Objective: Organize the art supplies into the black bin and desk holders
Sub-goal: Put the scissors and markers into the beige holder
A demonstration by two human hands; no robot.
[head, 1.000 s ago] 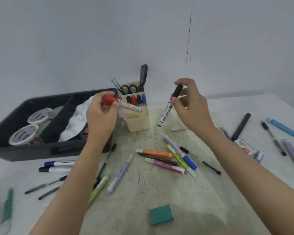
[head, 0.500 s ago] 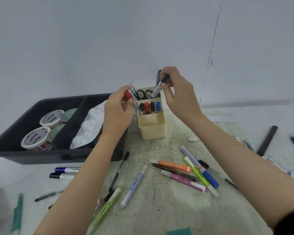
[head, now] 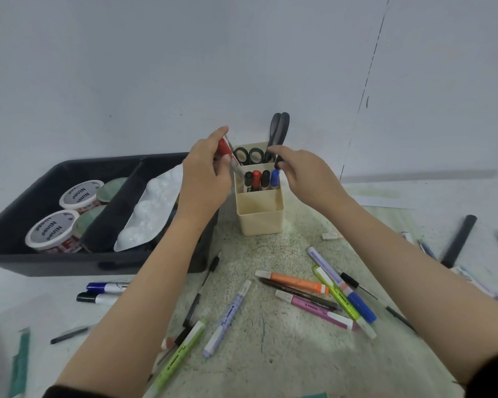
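The left hand (head: pixel 204 179) has its fingers curled round a red-capped marker (head: pixel 222 146), which is tilted with its lower end at the left rim of the cream holder (head: pixel 259 219). The right hand (head: pixel 308 173) pinches a black marker (head: pixel 278 163) in its fingertips. Just under them, other markers (head: pixel 256 179) stand in the holder's middle slot. The black bin (head: pixel 41 262) sits just left of the left fingers.

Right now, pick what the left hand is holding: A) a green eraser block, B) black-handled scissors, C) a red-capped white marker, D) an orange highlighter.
C: the left hand grips a red-capped white marker beside the beige plastic desk holder, while the right hand pinches a black-capped marker.
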